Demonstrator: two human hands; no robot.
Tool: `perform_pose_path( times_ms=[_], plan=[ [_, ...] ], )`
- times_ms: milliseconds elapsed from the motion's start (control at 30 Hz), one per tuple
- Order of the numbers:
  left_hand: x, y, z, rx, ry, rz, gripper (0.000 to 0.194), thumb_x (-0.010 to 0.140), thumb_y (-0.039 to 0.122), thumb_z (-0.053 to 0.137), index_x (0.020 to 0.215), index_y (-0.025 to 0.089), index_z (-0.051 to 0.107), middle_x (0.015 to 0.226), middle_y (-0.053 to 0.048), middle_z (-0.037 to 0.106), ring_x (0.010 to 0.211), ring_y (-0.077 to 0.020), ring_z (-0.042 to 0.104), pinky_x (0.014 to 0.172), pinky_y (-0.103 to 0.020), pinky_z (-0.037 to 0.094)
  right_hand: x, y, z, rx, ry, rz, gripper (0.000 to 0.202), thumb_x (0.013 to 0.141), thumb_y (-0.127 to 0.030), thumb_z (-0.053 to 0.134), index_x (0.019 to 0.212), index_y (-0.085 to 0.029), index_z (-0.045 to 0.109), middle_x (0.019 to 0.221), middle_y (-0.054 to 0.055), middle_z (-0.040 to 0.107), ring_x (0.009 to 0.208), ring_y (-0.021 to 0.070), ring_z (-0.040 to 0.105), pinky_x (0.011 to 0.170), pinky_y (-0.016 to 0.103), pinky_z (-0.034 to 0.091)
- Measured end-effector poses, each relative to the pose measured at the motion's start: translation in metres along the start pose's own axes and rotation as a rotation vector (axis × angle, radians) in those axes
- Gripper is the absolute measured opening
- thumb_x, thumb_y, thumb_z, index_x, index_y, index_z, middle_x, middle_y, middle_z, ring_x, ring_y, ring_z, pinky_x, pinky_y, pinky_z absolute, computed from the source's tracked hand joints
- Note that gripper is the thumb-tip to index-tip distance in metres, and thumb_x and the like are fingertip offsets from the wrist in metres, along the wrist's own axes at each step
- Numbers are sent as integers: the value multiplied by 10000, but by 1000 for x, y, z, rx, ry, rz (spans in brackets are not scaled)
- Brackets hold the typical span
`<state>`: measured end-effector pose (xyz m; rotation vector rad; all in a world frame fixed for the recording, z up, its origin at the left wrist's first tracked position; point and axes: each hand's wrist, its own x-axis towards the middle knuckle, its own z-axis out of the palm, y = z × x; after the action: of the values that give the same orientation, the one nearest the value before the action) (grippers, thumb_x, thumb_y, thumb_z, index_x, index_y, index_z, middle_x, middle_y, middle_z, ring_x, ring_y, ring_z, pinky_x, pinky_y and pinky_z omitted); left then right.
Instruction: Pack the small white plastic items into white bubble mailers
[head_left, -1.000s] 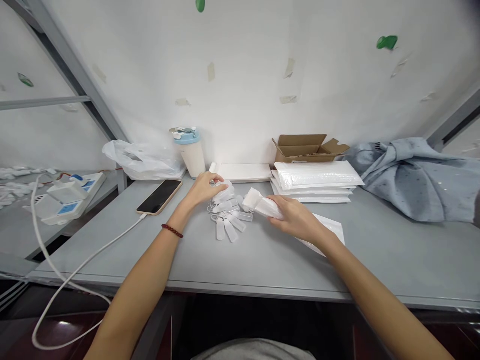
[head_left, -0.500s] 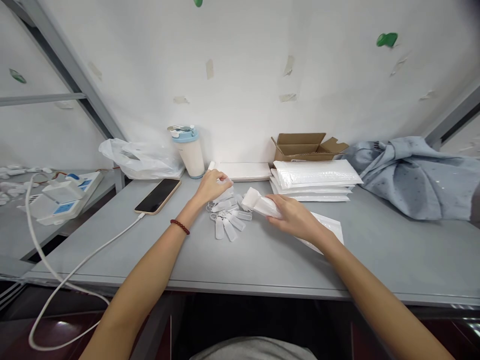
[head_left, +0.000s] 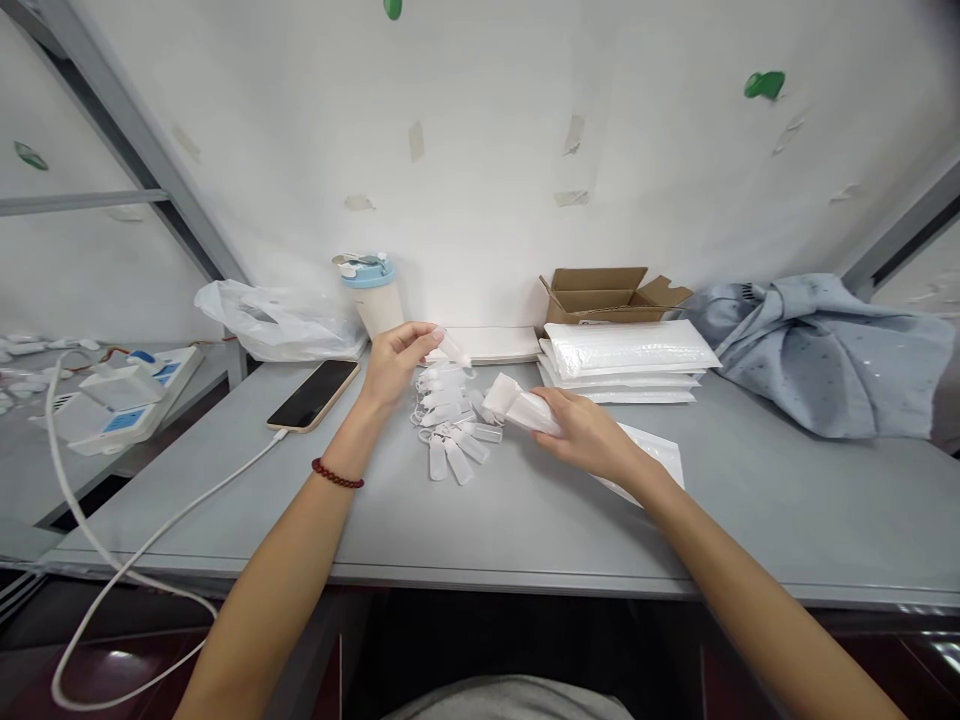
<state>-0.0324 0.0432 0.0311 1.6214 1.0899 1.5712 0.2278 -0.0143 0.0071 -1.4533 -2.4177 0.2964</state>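
Between thumb and fingers, my left hand point(head_left: 399, 362) pinches a small translucent white tag point(head_left: 455, 347), raised above the others. Below it, a pile of similar white tags point(head_left: 450, 410) with small loops lies spread on the grey table point(head_left: 420, 520). My right hand point(head_left: 585, 428) is closed around a clear-wrapped white bundle point(head_left: 531, 410) whose paper-like end points at the pile; what is inside I cannot make out. Partly under my right hand and wrist lies a flat white bubble mailer point(head_left: 656, 452).
Several white bubble mailers point(head_left: 630, 350) are stacked before an open cardboard box point(head_left: 604, 293). Grey-blue cloth point(head_left: 817, 355) lies at the right. A charging phone point(head_left: 315, 395), a lidded cup point(head_left: 373, 295) and a plastic bag point(head_left: 277, 320) stand left; a white cable point(head_left: 187, 505) crosses the table's left side.
My left hand has lifted and drawn back to the left, raising a tag off the pile. My right hand keeps its hold on the wrapped bundle, almost unmoved.
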Motion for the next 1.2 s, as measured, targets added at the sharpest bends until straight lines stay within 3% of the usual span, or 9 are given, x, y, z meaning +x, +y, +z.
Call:
perform_pose_path(
  times_ms=[100, 367, 533, 767, 900, 1100, 1200],
  plan=[
    [-8, 8, 7, -47, -93, -55, 192, 705, 336, 699, 756, 152, 707, 685, -8, 635, 648, -114, 508, 623, -241, 404, 1, 0, 0, 5, 29, -12, 430, 813, -244, 522, 1231, -148, 502, 1085, 113, 638, 877, 246, 588, 702, 321, 410],
    [-20, 15, 24, 172, -317, -217, 224, 722, 343, 660, 797, 147, 740, 764, -32, 707, 724, -153, 579, 661, -250, 433, 2, 2, 1, 63, 105, -40, 465, 785, -221, 524, 1242, -149, 476, 1128, 124, 627, 940, 263, 592, 751, 350, 436],
    [-23, 7, 30, 135, -427, -201, 247, 769, 337, 620, 853, 143, 747, 844, -47, 731, 784, -175, 622, 711, -268, 462, 1, 2, 2, 101, 153, -60, 472, 787, -239, 530, 1249, -160, 478, 1155, 124, 617, 990, 268, 583, 796, 370, 448],
    [-29, 4, 39, 175, -407, -185, 254, 762, 341, 648, 904, 162, 760, 896, -60, 747, 756, -181, 631, 679, -287, 465, 1, 0, 1, 95, 146, -56, 449, 783, -227, 534, 1226, -162, 495, 1105, 116, 629, 969, 263, 591, 764, 359, 459],
    [-37, 3, 49, 335, -376, -53, 144, 736, 254, 657, 800, 205, 776, 875, -32, 754, 766, -178, 611, 661, -280, 447, 2, 4, 8, 97, 163, -75, 480, 775, -231, 534, 1244, -146, 478, 1176, 143, 609, 1020, 279, 589, 805, 386, 469],
    [-44, 9, 51, 455, -638, 72, 377, 786, 114, 439, 887, 251, 776, 783, 7, 719, 793, -158, 554, 689, -248, 433, 3, 4, 12, 100, 161, -86, 478, 767, -217, 515, 1238, -146, 480, 1174, 145, 619, 1032, 282, 592, 841, 404, 467],
    [-38, 17, 43, 459, -581, 34, 368, 774, 137, 434, 870, 241, 774, 806, -5, 707, 739, -150, 553, 648, -245, 420, 2, 1, 9, 95, 151, -65, 464, 770, -217, 506, 1229, -149, 489, 1150, 138, 627, 1011, 280, 596, 818, 395, 468]
  ],
)
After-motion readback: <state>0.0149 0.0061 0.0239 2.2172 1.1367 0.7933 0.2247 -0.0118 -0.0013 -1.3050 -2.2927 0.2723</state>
